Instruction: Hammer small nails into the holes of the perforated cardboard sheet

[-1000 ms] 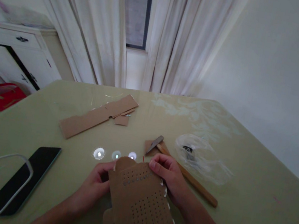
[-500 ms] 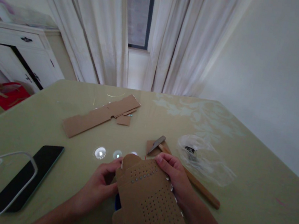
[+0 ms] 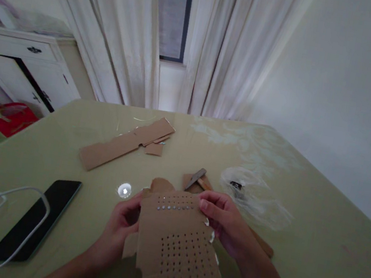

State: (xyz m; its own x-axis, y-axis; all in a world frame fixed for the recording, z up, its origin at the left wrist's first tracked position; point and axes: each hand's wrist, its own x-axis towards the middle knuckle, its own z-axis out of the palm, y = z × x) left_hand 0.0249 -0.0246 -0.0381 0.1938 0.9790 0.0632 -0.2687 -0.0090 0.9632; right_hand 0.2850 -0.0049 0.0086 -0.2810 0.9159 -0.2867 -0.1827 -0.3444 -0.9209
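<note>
Both hands' fingers (image 3: 211, 207) grip stiff brown perforated cardboard (image 3: 181, 252), dotted with holes.

Your hands hold a perforated sheet (image 3: 181, 252) of brown cardboard, matt and slightly fibrous, with a row of small shiny metal studs (image 3: 174, 207) near its top edge. The table (image 3: 316, 227) you work at has a smooth, pale green glossy top that mirrors the lights. On it, the hammer (image 3: 200, 179) has a dull grey metal head and a bare wooden handle. The cardboard strips (image 3: 124, 143) look matt and rough-edged. The phone (image 3: 37, 218) shows glossy black glass, and the bag (image 3: 254, 198) is thin, crinkled clear plastic.
</note>
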